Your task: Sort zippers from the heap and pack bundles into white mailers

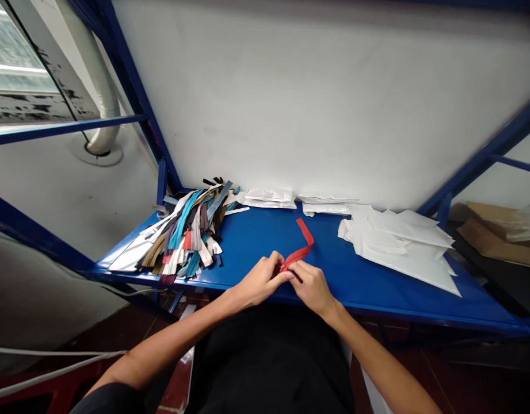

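A red zipper (302, 251) is pinched between both hands near the front edge of the blue table. My left hand (265, 279) is closed on its near end, thumb and fingers pressed together. Right beside it, my right hand (310, 284) also grips the near end, the fingertips of the two hands almost touching. From the hands the zipper's free part runs away over the table and bends back to the left at its far end. Its near end is partly hidden by my fingers.
A heap of zippers (178, 236) in many colours lies at the table's left end. White packets (269, 197) line the back by the wall. White envelopes (403, 244) are piled on the right of the blue table (251, 236). Beyond stands a cardboard box (502, 230).
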{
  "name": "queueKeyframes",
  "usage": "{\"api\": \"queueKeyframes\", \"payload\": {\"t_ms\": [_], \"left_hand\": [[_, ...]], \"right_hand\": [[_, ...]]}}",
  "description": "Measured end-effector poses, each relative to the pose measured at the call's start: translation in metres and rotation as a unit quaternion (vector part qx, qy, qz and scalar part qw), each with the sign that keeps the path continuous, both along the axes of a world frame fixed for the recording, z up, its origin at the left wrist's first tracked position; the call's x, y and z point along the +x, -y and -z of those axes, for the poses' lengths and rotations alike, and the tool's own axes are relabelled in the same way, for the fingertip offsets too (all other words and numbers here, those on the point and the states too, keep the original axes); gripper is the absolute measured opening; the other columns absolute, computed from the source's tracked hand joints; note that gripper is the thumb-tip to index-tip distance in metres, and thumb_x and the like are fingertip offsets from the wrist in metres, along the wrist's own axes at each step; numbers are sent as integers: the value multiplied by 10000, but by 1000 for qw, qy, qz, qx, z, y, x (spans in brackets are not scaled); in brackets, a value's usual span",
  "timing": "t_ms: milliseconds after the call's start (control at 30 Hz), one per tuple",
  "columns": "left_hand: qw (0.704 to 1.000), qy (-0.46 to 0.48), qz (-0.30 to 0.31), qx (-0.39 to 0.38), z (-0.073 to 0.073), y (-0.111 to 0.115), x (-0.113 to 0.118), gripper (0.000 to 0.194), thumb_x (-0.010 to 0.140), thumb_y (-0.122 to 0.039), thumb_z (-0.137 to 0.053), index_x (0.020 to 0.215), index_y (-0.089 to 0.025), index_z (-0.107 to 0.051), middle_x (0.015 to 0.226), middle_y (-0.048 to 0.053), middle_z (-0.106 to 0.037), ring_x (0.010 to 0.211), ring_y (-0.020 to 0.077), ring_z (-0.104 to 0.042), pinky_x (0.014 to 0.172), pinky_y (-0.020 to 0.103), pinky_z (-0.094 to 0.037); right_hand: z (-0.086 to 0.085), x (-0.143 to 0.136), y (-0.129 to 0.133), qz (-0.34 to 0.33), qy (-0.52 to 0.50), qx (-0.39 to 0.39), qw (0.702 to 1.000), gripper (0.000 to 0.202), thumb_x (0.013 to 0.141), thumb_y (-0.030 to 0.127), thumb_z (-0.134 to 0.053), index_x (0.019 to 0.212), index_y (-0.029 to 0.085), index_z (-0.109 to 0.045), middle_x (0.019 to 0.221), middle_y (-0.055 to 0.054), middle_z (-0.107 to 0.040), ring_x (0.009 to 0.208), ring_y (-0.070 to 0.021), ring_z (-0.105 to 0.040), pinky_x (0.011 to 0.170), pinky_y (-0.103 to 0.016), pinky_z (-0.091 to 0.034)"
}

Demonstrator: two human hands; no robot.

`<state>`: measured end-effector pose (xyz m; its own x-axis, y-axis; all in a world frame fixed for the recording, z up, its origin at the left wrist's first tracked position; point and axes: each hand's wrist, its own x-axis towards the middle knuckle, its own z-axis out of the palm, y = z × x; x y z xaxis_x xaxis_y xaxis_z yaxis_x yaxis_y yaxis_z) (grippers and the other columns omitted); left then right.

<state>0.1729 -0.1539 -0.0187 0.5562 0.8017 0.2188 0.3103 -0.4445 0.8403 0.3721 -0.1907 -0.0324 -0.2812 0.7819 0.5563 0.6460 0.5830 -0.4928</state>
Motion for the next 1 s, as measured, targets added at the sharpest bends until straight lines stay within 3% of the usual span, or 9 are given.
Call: {"api": "queueKeyframes", "payload": {"t_ms": [100,233,367,433,500,600,700,767,1000], "left_hand": [[998,-48,-3,46,2,0,3,430,1094,-570,-419,819,-243,-467,744,-2,-582,702,195,-525,791,359,-416],[997,-61,22,40,1,-6,2,538,1119,-550,-285,715,-236,-449,653,-4,-523,627,172,-479,779,346,-405],[995,-25,96,-20,-3,-10,-6,576,1099,-619,-344,765,-210,-574,718,0,-602,701,165,-524,792,312,-433],[991,-4,127,-46,-5,-10,-9,581,1097,-629,-361,803,-199,-619,766,12,-634,751,170,-553,792,300,-442],[989,6,143,-43,-6,-10,-10,588,1114,-602,-334,832,-189,-643,790,19,-641,767,168,-562,795,295,-434],[991,0,134,-19,-5,-9,-7,581,1135,-554,-319,809,-186,-631,745,-4,-600,705,147,-521,774,291,-400],[992,-6,126,-4,-2,-7,-4,581,1144,-528,-322,794,-186,-634,734,-14,-595,691,140,-514,781,287,-392],[993,-9,117,10,1,-6,-3,613,1153,-524,-289,795,-188,-656,720,-14,-604,680,139,-526,805,289,-404],[998,14,67,-7,8,-2,1,764,1140,-608,-256,660,-171,-659,592,7,-600,581,137,-559,713,283,-442]], "right_hand": [[2,-2,2,-19,26,-15,999,337,1124,361,-518,865,229,-689,797,-64,-734,700,-224,-694,665,-337,-514],[-4,1,0,-40,-68,-100,992,355,1090,465,-598,833,230,-665,775,-35,-702,659,-187,-626,640,-319,-485],[-10,3,2,-119,-210,-274,931,395,987,600,-715,862,233,-636,691,29,-605,581,-137,-516,559,-273,-433],[-11,2,4,-137,-267,-315,900,400,970,612,-731,902,231,-629,721,36,-623,556,-114,-495,544,-257,-422],[-10,1,5,-136,-289,-323,891,405,986,611,-711,904,225,-622,741,27,-652,537,-103,-499,537,-252,-419],[-8,0,5,-110,-259,-305,910,419,966,614,-738,876,222,-617,691,30,-640,527,-113,-514,525,-255,-418],[-7,-2,6,-56,-167,-226,958,421,916,590,-812,826,231,-611,689,24,-633,572,-139,-536,543,-273,-421],[-7,-4,8,-30,-103,-170,980,409,959,579,-769,802,238,-607,697,9,-644,596,-159,-557,567,-292,-431],[-6,-8,14,-21,35,-31,999,310,1108,450,-582,888,237,-630,786,-18,-716,592,-162,-626,587,-303,-427]]}}
